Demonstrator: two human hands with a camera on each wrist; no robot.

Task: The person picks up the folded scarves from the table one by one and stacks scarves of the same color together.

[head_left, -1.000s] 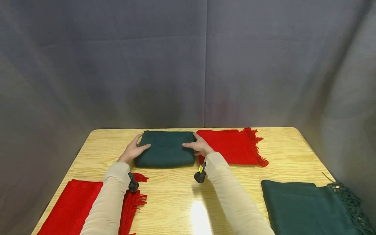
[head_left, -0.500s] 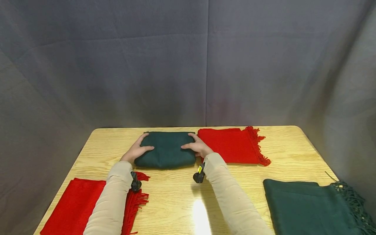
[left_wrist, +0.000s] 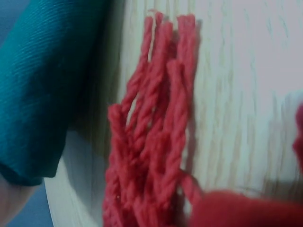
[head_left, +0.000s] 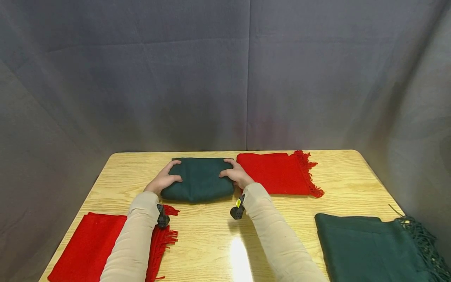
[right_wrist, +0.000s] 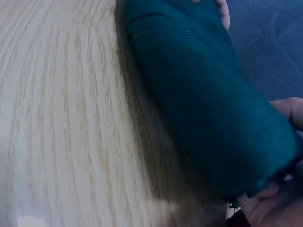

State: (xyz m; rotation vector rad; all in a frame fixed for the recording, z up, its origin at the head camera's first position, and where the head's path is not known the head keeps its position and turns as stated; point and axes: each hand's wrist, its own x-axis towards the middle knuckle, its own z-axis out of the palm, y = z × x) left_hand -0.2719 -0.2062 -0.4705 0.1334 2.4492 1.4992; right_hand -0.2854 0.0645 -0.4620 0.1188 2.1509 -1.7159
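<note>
A dark green folded scarf (head_left: 200, 180) lies at the table's back, its front face slightly bulged. My left hand (head_left: 163, 179) grips its left end, fingers at the far corner and thumb on top. At the opposite end my right hand (head_left: 239, 175) holds it the same way. In the right wrist view the scarf (right_wrist: 199, 99) appears as a thick roll with fingers and thumb of the right hand (right_wrist: 272, 203) around its end. Only a sliver of the left hand (left_wrist: 12, 201) shows in the left wrist view, beside the green cloth (left_wrist: 42, 85).
A red fringed scarf (head_left: 278, 174) lies folded right behind the right hand. Another red scarf (head_left: 88, 248) is at front left, partly under the left forearm. A second dark green scarf (head_left: 370, 248) sits at front right on the wooden table (head_left: 208, 250). Grey curtain (head_left: 197, 86) hangs behind.
Both hands have moved inward over the green scarf's ends, the left a little to the right. The scarf's top has become slightly creased and bulged; the other scarves stay put.
</note>
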